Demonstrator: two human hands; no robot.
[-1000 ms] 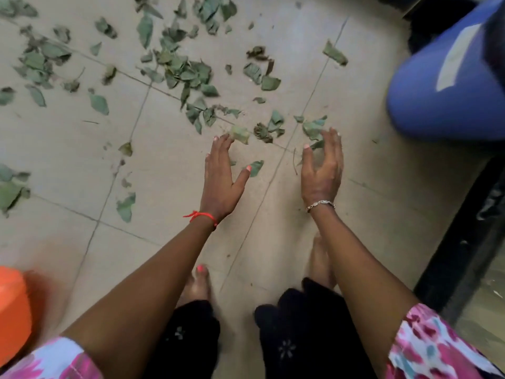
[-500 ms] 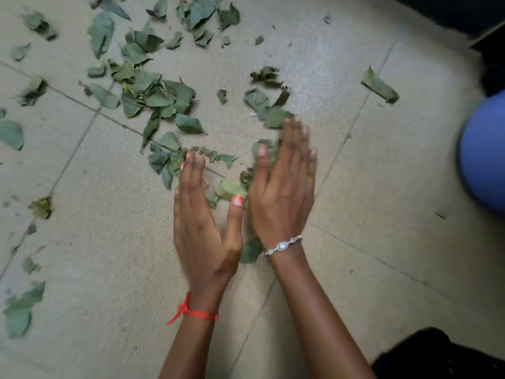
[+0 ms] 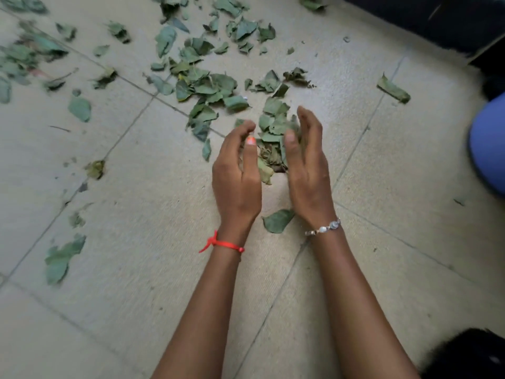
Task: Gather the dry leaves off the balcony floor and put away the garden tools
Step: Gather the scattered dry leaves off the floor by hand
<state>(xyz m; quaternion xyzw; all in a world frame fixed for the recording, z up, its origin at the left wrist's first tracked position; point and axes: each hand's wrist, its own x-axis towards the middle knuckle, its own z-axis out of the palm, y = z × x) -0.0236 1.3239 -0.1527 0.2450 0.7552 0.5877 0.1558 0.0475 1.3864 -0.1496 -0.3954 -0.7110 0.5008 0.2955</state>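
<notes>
Where the beige tiled balcony floor point(image 3: 131, 283) meets both hands, a small heap of dry green leaves point(image 3: 273, 132) lies between them. Left hand point(image 3: 236, 181), red thread bracelet point(image 3: 224, 244) at the wrist: fingers curved, cupped against the heap's left side, not clenched. Right hand point(image 3: 308, 165), silver link bracelet point(image 3: 323, 228) at the wrist: on edge, fingers nearly straight, pressed to the heap's right side. One flat green leaf point(image 3: 277, 220) lies between the wrists. Further scattered dry leaves point(image 3: 207, 83) lie beyond the heap. A blue rounded container point(image 3: 489, 143) stands at the right edge.
</notes>
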